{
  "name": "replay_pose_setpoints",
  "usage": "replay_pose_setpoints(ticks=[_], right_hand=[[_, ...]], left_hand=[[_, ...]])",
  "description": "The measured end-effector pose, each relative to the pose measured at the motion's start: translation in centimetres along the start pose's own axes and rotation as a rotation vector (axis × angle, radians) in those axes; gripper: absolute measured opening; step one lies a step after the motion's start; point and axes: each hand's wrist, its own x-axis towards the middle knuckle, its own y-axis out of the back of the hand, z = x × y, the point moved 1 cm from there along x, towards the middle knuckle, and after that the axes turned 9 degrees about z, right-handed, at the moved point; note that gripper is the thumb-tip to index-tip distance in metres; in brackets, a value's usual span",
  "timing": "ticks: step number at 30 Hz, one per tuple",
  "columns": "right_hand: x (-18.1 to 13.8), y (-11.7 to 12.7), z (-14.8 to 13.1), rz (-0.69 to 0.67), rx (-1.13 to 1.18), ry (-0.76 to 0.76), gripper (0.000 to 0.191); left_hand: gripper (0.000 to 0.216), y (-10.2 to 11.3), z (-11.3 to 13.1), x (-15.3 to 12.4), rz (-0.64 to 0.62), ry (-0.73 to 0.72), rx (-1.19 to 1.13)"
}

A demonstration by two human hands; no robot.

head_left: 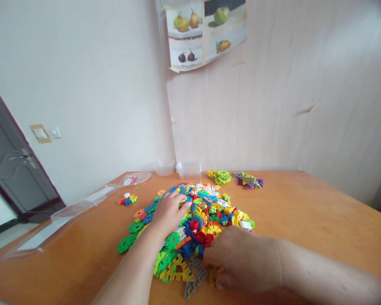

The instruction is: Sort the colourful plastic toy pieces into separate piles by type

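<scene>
left hand [168, 214] lay flat, fingers loose, on pile of plastic pieces [197, 220], table [305, 220] centre | right hand [241, 262] covered pile's near edge, grip not discernible

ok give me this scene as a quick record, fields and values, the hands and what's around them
left hand: palm down on the pile of plastic pieces, fingers loose, nothing held
right hand: palm down at the pile's near edge, fingers curled under; grip hidden
nearest pieces: yellow triangle, grey piece
apart from pile: green-yellow cluster, purple cluster, small cluster
containers: clear lid at the left, clear tubs by the wall
surface: wooden table
</scene>
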Motion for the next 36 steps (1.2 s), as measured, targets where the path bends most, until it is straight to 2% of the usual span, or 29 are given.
replay_pose_setpoints(ticks=[4, 7, 11, 15, 17, 22, 26, 29, 36], right_hand=[[0.5, -0.6, -0.2, 0.035, -0.054, 0.070, 0.023], [0.4, -0.5, -0.1, 0.113, 0.061, 0.054, 0.020], [0.2, 0.0, 1.1, 0.204, 0.455, -0.009, 0.012], [0.6, 0.4, 4.3, 0.230, 1.023, -0.212, 0.017], [0.7, 0.5, 6.7, 0.369, 1.223, -0.327, 0.021], [-0.2, -0.1, 13.2, 0.767, 1.424, -0.505, 0.020], [-1.5, -1.2, 17.9, 1.086, 1.396, -0.780, 0.022], [-2.8, -2.2, 21.1, 1.340, 1.346, -0.913, 0.023], [-5.6, -5.3, 25.6, 1.620, 1.220, -1.139, 0.011]], left_hand=[[0.034, -0.1, 0.2, -0.1, -0.034, 0.000, 0.016], [0.035, -0.1, 0.3, 0.0, -0.059, -0.002, 0.012], [0.038, -0.4, 0.1, 0.0, -0.083, 0.004, 0.005], [0.039, -0.7, 0.1, -0.1, -0.100, 0.012, -0.013], [0.038, -0.6, 0.2, -0.2, -0.115, 0.020, -0.031], [0.034, -0.3, 0.2, -0.1, -0.150, 0.056, -0.027], [0.034, -0.5, -0.2, -0.1, -0.138, 0.066, -0.010], [0.033, -0.5, -0.3, -0.1, -0.143, 0.073, -0.008], [0.034, -0.3, 0.0, 0.0, -0.155, 0.088, 0.000]])
